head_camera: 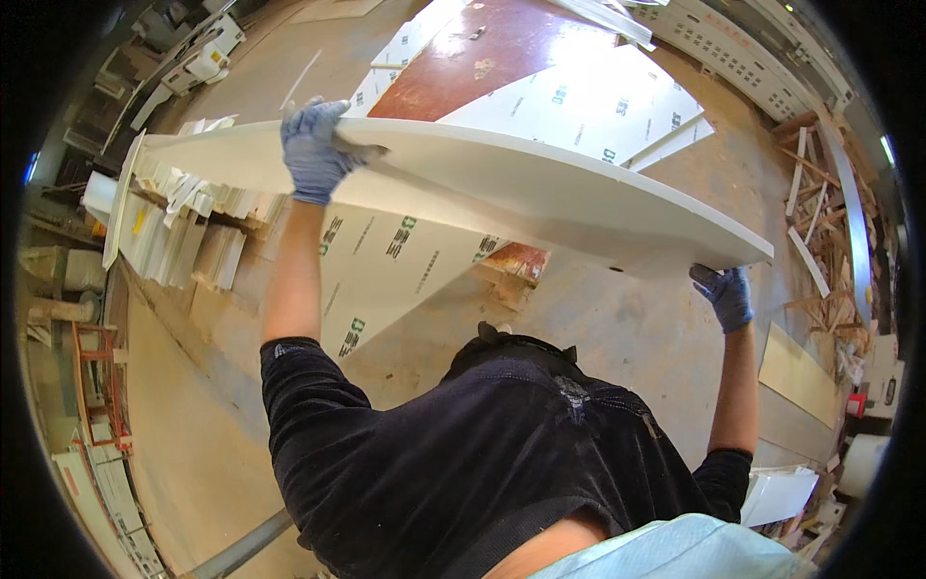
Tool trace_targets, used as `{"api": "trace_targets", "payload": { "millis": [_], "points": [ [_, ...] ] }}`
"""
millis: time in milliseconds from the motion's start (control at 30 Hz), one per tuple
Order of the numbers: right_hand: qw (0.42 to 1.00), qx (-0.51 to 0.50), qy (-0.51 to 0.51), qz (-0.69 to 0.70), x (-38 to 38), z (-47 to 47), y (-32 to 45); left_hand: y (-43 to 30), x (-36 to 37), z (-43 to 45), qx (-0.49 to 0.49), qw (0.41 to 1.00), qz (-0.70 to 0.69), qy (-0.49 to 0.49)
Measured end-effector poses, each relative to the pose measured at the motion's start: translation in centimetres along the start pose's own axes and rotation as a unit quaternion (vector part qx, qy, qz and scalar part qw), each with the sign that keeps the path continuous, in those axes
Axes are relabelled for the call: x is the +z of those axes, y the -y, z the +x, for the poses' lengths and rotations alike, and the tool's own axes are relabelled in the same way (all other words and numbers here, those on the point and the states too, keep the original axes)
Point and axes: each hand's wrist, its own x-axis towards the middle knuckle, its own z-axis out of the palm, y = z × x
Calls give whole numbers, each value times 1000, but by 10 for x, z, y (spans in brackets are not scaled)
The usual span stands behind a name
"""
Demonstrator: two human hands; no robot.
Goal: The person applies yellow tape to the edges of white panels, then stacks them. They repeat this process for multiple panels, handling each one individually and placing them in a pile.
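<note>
A long pale panel (463, 181) is held up crosswise in front of me, with a narrow crosspiece at its left end. My left hand (315, 148), in a blue-grey work glove, grips the panel's upper edge left of the middle. At the panel's lower right end, my right hand (725, 293), in a matching glove, holds it from below, thumb against the edge. A small dark hole (616, 269) shows near the lower edge. Behind and under the panel lie sheets with printed protective film (398, 260) on a reddish-brown board (463, 72).
Stacked pale strips (173, 239) lie at left. A wooden rack with scraps (817, 210) stands at right, near a flat board (799, 373) on the floor. A long perforated panel (731, 51) lies at upper right, a red metal frame (90, 383) at far left.
</note>
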Motion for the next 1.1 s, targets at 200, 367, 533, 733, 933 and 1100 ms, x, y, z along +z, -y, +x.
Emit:
{"api": "trace_targets", "payload": {
  "millis": [200, 367, 533, 733, 933, 1100],
  "points": [
    [822, -271, -231, -445, 6, 63, -75, 34, 95, 54, -38, 974, -108, 193],
    [967, -176, -172, -58, 31, 125, -144, 41, 170, 89, -62, 948, -123, 285],
    [966, -116, -217, -78, 34, 136, -150, 50, 206, 106, -116, 884, -93, 443],
    [964, -141, -226, 5, 2, 212, -145, 26, 256, 157, -71, 865, -139, 477],
    [984, 19, -110, 137, -171, 184, -104, -170, 257, 180, -137, 764, -32, 630],
    [923, 218, -175, -264, -354, 87, -60, -451, 172, 112, -208, 730, -131, 638]
  ]
}}
